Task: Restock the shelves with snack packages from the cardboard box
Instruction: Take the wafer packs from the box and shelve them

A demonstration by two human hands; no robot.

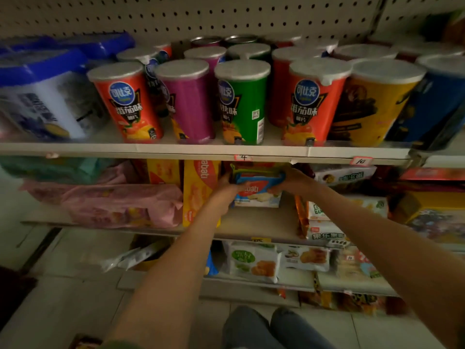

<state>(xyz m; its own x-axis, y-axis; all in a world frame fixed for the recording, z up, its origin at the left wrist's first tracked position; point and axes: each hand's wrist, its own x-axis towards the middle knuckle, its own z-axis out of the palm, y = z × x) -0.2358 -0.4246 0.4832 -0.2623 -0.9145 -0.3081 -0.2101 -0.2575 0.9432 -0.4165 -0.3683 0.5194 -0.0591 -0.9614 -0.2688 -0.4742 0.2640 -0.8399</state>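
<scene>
Both my arms reach into the middle shelf (254,225). My left hand (227,188) grips the left end and my right hand (292,181) grips the right end of a blue wafer snack package (259,188) with a red label. It sits on top of a stack, with a white-and-blue package (259,200) under it and a green package edge (251,171) behind it. A yellow wafer box (198,190) stands just left of my left hand. No cardboard box is visible.
Chip canisters (241,102) in red, purple, green and yellow fill the upper shelf, and blue-white packs (42,96) sit at its left. Pink bags (120,205) lie left on the middle shelf, white snack packs (324,222) right. The lower shelf holds more packs (254,263). My knees (266,328) show below.
</scene>
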